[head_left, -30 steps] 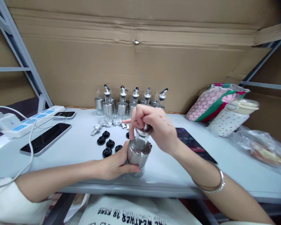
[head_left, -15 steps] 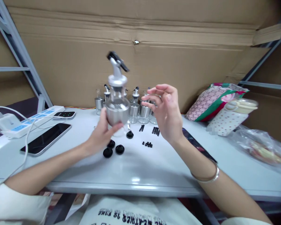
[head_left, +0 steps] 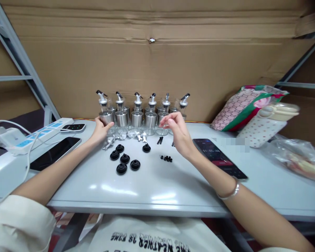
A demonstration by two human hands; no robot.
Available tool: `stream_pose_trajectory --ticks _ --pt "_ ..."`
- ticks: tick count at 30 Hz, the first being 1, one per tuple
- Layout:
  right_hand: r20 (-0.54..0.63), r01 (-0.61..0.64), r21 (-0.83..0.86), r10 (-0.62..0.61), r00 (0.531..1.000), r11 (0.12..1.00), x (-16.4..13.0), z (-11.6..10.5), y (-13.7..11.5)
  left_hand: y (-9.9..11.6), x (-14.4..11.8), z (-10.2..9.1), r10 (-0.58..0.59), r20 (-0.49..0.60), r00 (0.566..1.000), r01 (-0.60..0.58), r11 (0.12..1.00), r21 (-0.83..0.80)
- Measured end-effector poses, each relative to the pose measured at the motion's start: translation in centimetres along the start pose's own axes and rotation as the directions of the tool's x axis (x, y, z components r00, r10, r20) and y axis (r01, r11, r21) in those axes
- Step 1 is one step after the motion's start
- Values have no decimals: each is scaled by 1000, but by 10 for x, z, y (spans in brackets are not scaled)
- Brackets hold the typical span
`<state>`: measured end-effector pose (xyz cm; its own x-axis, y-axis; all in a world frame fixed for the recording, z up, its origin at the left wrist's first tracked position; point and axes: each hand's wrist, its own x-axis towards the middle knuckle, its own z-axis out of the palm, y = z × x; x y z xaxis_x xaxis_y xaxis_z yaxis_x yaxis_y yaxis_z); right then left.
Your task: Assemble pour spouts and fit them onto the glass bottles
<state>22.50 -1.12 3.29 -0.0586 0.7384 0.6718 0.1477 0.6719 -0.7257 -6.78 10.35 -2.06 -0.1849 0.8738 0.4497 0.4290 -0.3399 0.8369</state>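
My left hand (head_left: 99, 132) grips a glass oil bottle (head_left: 105, 117) with a steel band and a silver pour spout, at the left end of a row of bottles. Similar bottles with spouts, such as the steel-banded bottle (head_left: 137, 119), stand beside it, with more glass bottles behind. Over the table my right hand (head_left: 179, 134) hovers with fingers loosely bent and apart, holding nothing. Several black stoppers (head_left: 125, 158) lie in front of the row. Silver spout parts (head_left: 141, 136), black levers (head_left: 160, 140) and small black caps (head_left: 167, 159) are scattered nearby.
At the left lie a power strip (head_left: 46, 133) with a white cable, a dark-screened phone (head_left: 55, 154) and a small device (head_left: 72, 128). A lit phone (head_left: 220, 157), a dotted tumbler (head_left: 265, 127), a patterned bag (head_left: 241, 112) and a plastic bag (head_left: 299, 161) sit right. Cardboard (head_left: 152, 70) stands behind.
My left hand has lowered the bottle from mid-air to the left end of the row. My right hand has dropped slightly and stays empty.
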Motion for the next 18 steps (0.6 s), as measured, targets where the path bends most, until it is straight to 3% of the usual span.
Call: stream_pose_trajectory --ticks 5,8,10,12,14,15,17,18 --pt "56 20 -50 -17 998 999 -2 0 0 -3 3 4 -30 34 999 29 999 39" --pt "123 78 -242 -49 991 967 -2 -2 -3 -6 6 3 54 52 997 -58 996 66" --pt "310 183 -399 -55 949 898 -4 0 -4 -9 7 3 106 82 991 -114 989 94" --pt "517 296 -474 -10 856 829 -8 3 -3 -11 6 3 77 118 990 -92 988 125" --pt "627 352 -505 55 777 788 -12 6 2 -9 2 2 26 119 993 -47 983 177" --pt "645 361 -527 85 760 769 -13 7 4 -6 -1 2 45 99 994 -65 975 211" --pt "648 366 -573 133 750 733 -14 7 10 6 -10 1 205 52 977 -211 933 291" --pt "641 365 -592 146 753 718 -14 7 12 13 -15 0 339 56 939 -337 882 328"
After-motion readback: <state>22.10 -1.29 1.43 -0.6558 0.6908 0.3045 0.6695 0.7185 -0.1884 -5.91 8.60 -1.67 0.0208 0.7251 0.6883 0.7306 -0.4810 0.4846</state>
